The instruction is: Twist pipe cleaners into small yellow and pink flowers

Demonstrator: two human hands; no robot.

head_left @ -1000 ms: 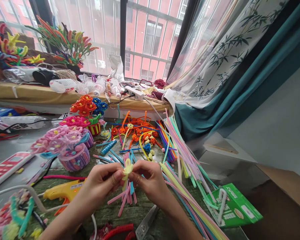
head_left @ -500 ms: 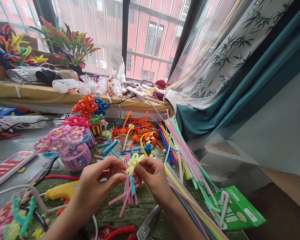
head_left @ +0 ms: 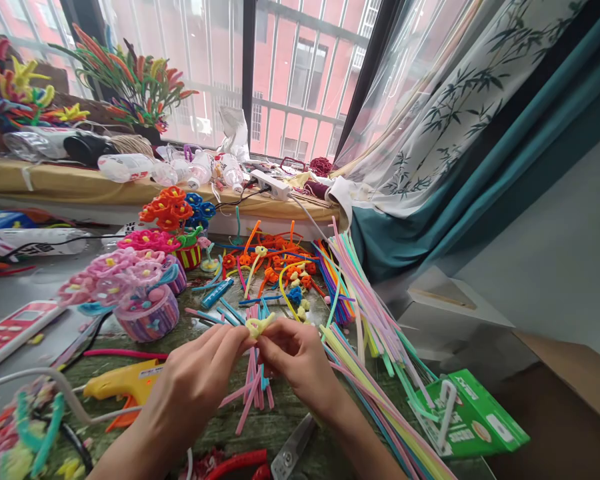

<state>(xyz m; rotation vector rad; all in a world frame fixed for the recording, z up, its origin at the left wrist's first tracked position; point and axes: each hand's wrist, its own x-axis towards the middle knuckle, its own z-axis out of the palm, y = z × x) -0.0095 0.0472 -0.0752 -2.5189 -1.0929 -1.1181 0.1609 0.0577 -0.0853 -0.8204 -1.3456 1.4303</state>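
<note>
A small pale yellow pipe-cleaner flower [head_left: 259, 326] is pinched between my two hands above the table. My left hand [head_left: 207, 363] grips its left side, fingers bent over it. On the other side, my right hand [head_left: 295, 353] holds it between thumb and fingers. Parts of the flower are hidden behind the fingertips. Just below lie cut pink and blue pipe-cleaner pieces [head_left: 251, 400]. Scissors [head_left: 293, 453] rest near the front edge, and a yellow glue gun [head_left: 123, 381] lies left of my left forearm.
Potted pipe-cleaner flowers [head_left: 147, 313] stand at left. Orange flowers and stems [head_left: 275, 263] lie behind my hands. Long pastel pipe cleaners [head_left: 375, 320] run along the right, beside a green box [head_left: 480, 417]. A power strip [head_left: 273, 185] sits on the window ledge.
My left hand has moved right and closed on the yellow flower, its fingers now meeting those of my right hand. The flower has shifted slightly left and turned.
</note>
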